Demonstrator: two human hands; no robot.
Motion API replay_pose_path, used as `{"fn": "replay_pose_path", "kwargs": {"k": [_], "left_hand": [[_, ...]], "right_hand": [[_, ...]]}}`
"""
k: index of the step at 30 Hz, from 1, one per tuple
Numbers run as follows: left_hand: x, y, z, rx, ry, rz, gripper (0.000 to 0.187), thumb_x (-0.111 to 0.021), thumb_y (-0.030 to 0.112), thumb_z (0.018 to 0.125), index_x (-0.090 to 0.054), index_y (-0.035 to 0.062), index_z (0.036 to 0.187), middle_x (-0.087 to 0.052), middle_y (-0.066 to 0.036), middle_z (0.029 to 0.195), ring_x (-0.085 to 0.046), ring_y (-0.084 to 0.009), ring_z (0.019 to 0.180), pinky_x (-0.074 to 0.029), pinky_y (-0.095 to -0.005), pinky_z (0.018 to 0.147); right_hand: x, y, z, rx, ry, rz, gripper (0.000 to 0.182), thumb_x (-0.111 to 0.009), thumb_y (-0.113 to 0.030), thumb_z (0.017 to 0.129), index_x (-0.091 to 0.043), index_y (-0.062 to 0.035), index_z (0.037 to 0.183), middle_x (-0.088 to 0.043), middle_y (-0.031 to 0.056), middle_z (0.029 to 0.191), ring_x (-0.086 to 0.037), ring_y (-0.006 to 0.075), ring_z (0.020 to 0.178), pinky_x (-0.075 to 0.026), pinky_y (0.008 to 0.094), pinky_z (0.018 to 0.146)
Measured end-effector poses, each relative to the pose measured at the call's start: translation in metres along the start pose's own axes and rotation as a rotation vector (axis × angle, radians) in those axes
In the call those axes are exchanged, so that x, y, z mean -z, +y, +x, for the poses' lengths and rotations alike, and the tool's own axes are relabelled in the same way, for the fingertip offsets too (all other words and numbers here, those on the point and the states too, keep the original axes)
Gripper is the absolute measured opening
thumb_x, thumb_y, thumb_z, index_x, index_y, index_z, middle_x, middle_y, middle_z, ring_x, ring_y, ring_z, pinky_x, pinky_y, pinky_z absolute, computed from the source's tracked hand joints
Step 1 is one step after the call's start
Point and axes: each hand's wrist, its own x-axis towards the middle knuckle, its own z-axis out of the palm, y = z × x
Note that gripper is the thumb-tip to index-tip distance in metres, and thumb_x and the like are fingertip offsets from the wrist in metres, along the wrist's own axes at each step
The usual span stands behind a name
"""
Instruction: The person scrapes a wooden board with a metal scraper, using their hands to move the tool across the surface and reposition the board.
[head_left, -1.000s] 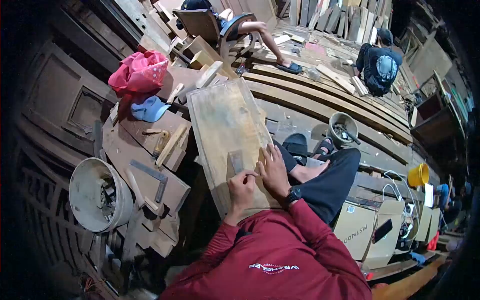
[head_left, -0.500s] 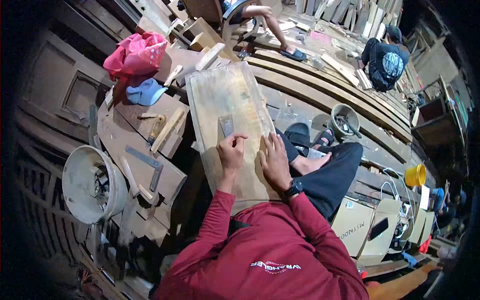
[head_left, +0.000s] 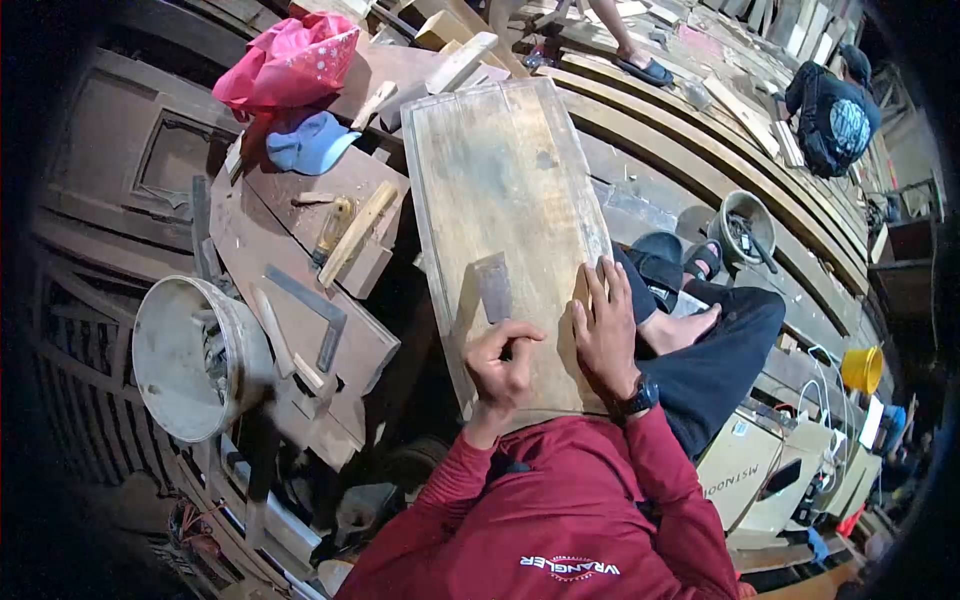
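A long wooden board (head_left: 520, 190), pale with darker grey patches and a raised edge, lies lengthwise before me, its near end against my lap. My left hand (head_left: 503, 365) is closed on the near end of a flat, dark, rectangular scraper-like piece (head_left: 493, 285), whose far part reaches out over the board. I cannot make out its exact kind. My right hand (head_left: 605, 335) rests flat on the board's right side, fingers extended, holding nothing.
Left, a bench (head_left: 255, 215) bears a metal square (head_left: 318, 315), wood pieces, a blue cap (head_left: 310, 143) and a pink bag (head_left: 290, 65). Buckets stand at left (head_left: 200, 360) and right (head_left: 748, 228). A person (head_left: 835, 115) sits at upper right; another person's leg (head_left: 615, 30) shows at the top.
My left hand has drawn the flat piece along the board toward my body, and the piece now looks darker. My right hand stays flat on the board. The view has shifted.
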Motion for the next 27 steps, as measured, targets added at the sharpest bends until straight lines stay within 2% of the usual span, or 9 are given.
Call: {"fn": "replay_pose_path", "kwargs": {"k": [4,9,11,14,16,18,23,25,27], "left_hand": [[-0.009,0.016,-0.013,-0.063,-0.108,0.174,0.018,-0.055,-0.005,0.085,-0.071,0.0000,0.079,-0.070,-0.008,0.071,-0.062,-0.0114,0.058,-0.045,-0.0250,0.055],[-0.012,0.012,-0.013,0.028,-0.197,0.247,0.016,-0.058,0.000,0.086,-0.073,0.0009,0.081,-0.069,-0.012,0.070,-0.066,-0.0144,0.060,-0.047,-0.0275,0.055],[-0.019,-0.033,0.011,0.025,-0.081,0.132,0.014,-0.061,0.004,0.087,-0.074,0.0011,0.083,-0.067,-0.005,0.065,-0.061,-0.0085,0.060,-0.045,-0.0266,0.056],[-0.019,-0.012,0.068,0.162,-0.043,0.197,0.019,-0.059,0.008,0.092,-0.075,0.0018,0.085,-0.062,0.001,0.060,-0.048,-0.0038,0.051,-0.033,-0.0258,0.047],[-0.019,-0.017,0.082,0.129,-0.021,0.106,0.017,-0.062,0.010,0.089,-0.076,0.0008,0.084,-0.069,-0.003,0.066,-0.056,-0.0088,0.053,-0.041,-0.0280,0.049],[-0.017,-0.005,0.065,0.217,-0.070,0.137,0.018,-0.061,0.011,0.089,-0.076,0.0007,0.084,-0.070,-0.005,0.067,-0.059,-0.0086,0.057,-0.044,-0.0274,0.053],[-0.013,0.000,-0.024,0.121,-0.147,0.133,0.017,-0.062,0.009,0.089,-0.074,0.0006,0.083,-0.064,-0.006,0.061,-0.057,-0.0089,0.054,-0.041,-0.0282,0.050],[-0.018,-0.003,-0.025,0.222,-0.123,0.110,0.018,-0.061,0.011,0.090,-0.074,0.0006,0.083,-0.061,-0.006,0.058,-0.057,-0.0087,0.054,-0.041,-0.0287,0.050],[-0.024,-0.006,0.010,0.166,-0.049,0.129,0.018,-0.061,0.010,0.091,-0.074,0.0008,0.083,-0.059,-0.005,0.057,-0.056,-0.0080,0.053,-0.040,-0.0284,0.049]], "right_hand": [[0.000,0.000,-0.001,0.006,0.021,-0.004,0.057,-0.062,-0.019,0.095,-0.046,-0.0018,0.147,-0.040,0.0269,0.153,-0.035,0.0469,0.142,-0.031,0.0507,0.119],[-0.001,0.001,-0.002,0.013,0.022,-0.004,0.057,-0.062,-0.019,0.095,-0.047,-0.0020,0.147,-0.039,0.0281,0.153,-0.034,0.0471,0.142,-0.031,0.0511,0.119],[0.000,-0.002,-0.002,0.018,0.027,0.001,0.056,-0.062,-0.019,0.095,-0.047,-0.0021,0.147,-0.039,0.0286,0.153,-0.035,0.0473,0.142,-0.031,0.0512,0.119],[-0.001,-0.002,-0.003,0.027,0.024,-0.023,0.056,-0.062,-0.019,0.095,-0.047,-0.0020,0.147,-0.040,0.0290,0.152,-0.035,0.0476,0.142,-0.031,0.0513,0.119],[0.000,-0.004,-0.003,0.006,0.028,0.001,0.056,-0.061,-0.017,0.095,-0.047,-0.0029,0.148,-0.039,0.0256,0.154,-0.033,0.0443,0.144,-0.029,0.0495,0.120],[-0.004,0.002,-0.004,0.038,0.049,-0.004,0.055,-0.060,-0.018,0.096,-0.048,-0.0025,0.147,-0.039,0.0260,0.153,-0.034,0.0447,0.144,-0.029,0.0496,0.120],[0.000,0.000,-0.004,0.043,0.045,-0.016,0.054,-0.060,-0.018,0.097,-0.047,-0.0016,0.146,-0.040,0.0272,0.152,-0.035,0.0460,0.142,-0.029,0.0502,0.120],[-0.002,0.001,-0.005,0.057,0.058,-0.007,0.054,-0.060,-0.017,0.096,-0.047,-0.0021,0.147,-0.040,0.0273,0.152,-0.035,0.0462,0.142,-0.030,0.0503,0.119],[-0.005,0.004,-0.005,0.075,0.077,-0.015,0.055,-0.061,-0.016,0.096,-0.047,-0.0025,0.147,-0.040,0.0276,0.151,-0.036,0.0464,0.141,-0.030,0.0504,0.119]]}}
